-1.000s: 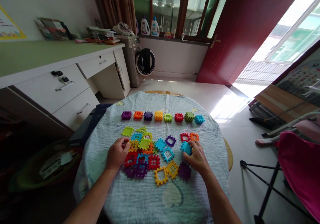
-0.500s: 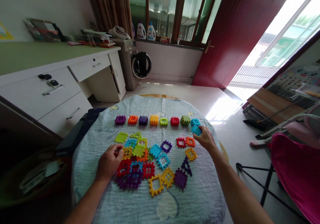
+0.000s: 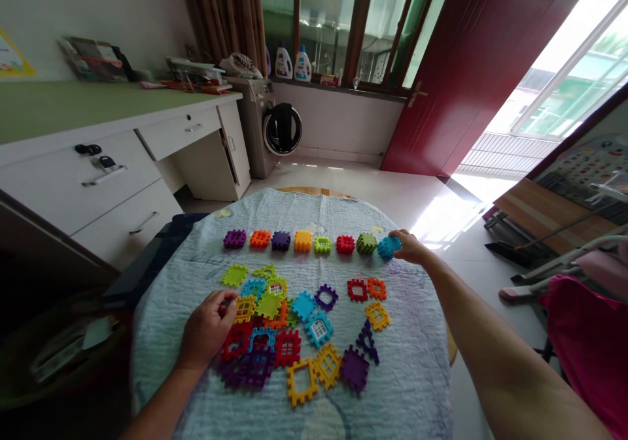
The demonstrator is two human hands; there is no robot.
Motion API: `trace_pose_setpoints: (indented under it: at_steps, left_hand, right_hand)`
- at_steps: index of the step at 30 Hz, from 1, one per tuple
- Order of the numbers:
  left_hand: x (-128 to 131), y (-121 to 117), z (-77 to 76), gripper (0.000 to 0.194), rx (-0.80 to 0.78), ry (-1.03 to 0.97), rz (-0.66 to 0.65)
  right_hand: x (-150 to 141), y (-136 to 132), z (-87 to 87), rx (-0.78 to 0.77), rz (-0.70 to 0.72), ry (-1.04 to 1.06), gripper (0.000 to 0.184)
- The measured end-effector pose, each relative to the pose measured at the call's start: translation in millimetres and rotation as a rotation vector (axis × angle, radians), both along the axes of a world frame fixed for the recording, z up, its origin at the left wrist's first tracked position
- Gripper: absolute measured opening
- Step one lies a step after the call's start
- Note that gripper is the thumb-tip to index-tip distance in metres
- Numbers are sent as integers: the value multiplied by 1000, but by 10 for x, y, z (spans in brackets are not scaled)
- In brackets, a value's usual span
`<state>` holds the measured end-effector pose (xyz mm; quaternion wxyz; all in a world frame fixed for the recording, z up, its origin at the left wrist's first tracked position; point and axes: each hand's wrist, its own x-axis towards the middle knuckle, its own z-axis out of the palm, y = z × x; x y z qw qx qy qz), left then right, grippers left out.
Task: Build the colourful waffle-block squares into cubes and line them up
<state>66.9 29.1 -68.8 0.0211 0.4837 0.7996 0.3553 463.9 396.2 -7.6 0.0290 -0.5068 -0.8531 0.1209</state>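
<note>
Interlocking plastic tiles (image 3: pixel 354 369), stacked and loose, on a pale blue cloth (image 3: pixel 402 388).
Blue stack (image 3: pixel 386 248): right end of the far row, beside the green stack (image 3: pixel 366 244); right side pinched between fingers and thumb of the right hand (image 3: pixel 411 246). Left hand (image 3: pixel 209 329): fingers curled beside a yellow window tile (image 3: pixel 244 308); whether holding anything, cannot tell.

From left to right, our notched plastic stacks (image 3: pixel 303 241) run purple, orange, dark violet, yellow, lime green, red, olive green and sky blue. Nearer us, we see a sky-blue square plastic tile (image 3: pixel 318 328) with a white lattice, a solid deep-purple square plastic tile (image 3: pixel 354 369) and a yellow plastic lattice tile (image 3: pixel 327 363). The pale blue cloth (image 3: pixel 387 401) bears faint yellowish print; beyond, we have a maroon door (image 3: pixel 456 80) and brown curtain (image 3: pixel 223 18).
</note>
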Motion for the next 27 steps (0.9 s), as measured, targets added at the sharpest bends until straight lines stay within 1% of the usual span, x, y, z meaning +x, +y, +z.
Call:
trace_pose_setpoints:
  at_steps: [4,10,12,16,18,23,25,27]
  left_hand:
    - [-17,-3,-19,22,-10,-4,-6]
    - [-14,-8,-26,21,-7,12,-10]
    - [-7,-3,-20,21,-8,13,-8]
    - [-5,-2,-17,21,-3,10,-7]
    - [-8,-6,-19,21,-4,7,-10]
    - [1,-8,4,20,-1,3,-7]
    - [8,-5,16,20,-4,-7,-8]
    - [10,-2,18,20,-2,-19,-8]
  right_hand:
    - [-15,67,-42,-29,17,-33,65]
    - [-7,128,-174,-54,30,-69,67]
    - [3,138,-199,-51,27,-74,72]
    - [21,144,-217,-34,43,-65,90]
    - [18,147,-226,-32,70,-59,88]
    - [-19,162,-271,-13,94,-57,68]
    - [-31,159,-286,-2,92,-55,65]
    - [-39,147,-297,10,87,-51,68]
